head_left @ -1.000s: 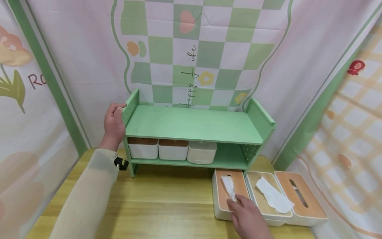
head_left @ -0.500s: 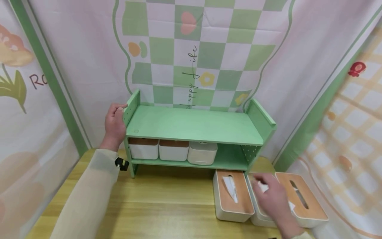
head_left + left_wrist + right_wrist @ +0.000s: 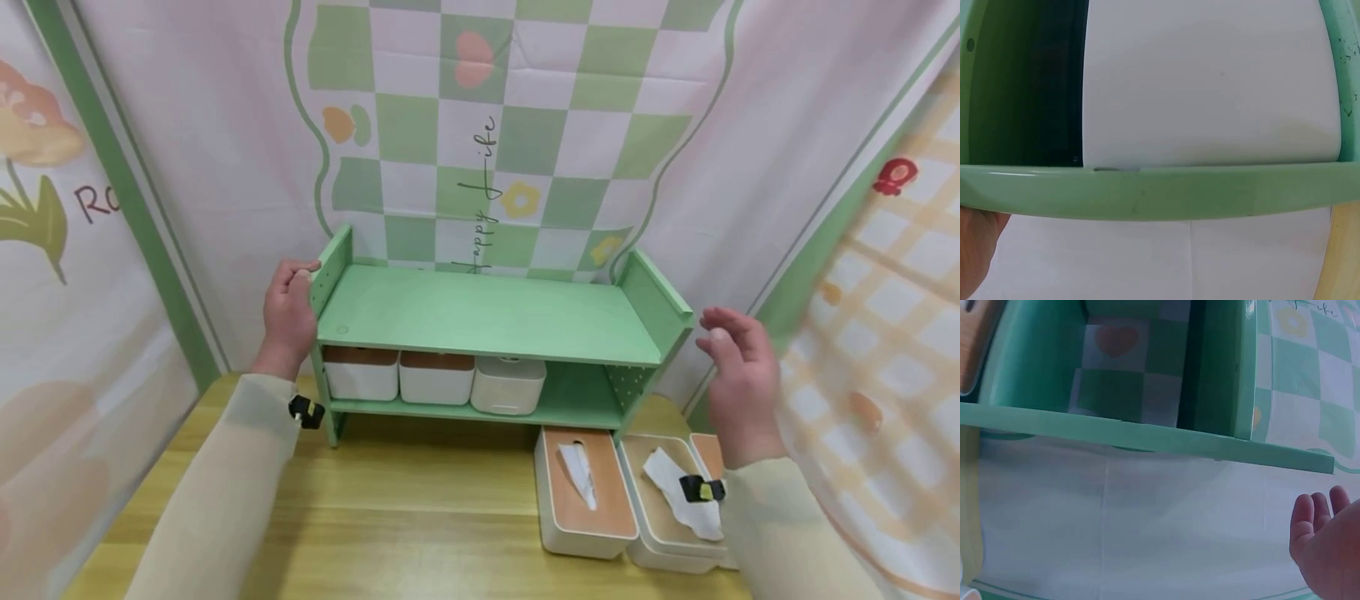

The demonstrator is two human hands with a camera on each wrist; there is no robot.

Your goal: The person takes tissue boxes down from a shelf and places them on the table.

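A green two-tier shelf stands on the wooden table. In the head view, my left hand holds the outer side of its left panel, fingers bent against the upper part. The left wrist view shows part of this hand at the panel's edge. My right hand is raised just outside the right panel, fingers loosely curved and holding nothing. In the right wrist view, its fingertips are a small gap from the panel's end. On the lower tier sit two white boxes with brown lids and a cream box.
In front of the shelf's right end stands a tissue box with an orange-brown lid. Beside it is another with a tan lid and a tissue lying across it. A third box is mostly hidden by my right forearm. Printed curtains surround the table.
My right hand has left the tissue on the nearest tissue box, crossed over the neighbouring boxes and risen to beside the shelf's right panel. The left hand has stayed on the left panel.
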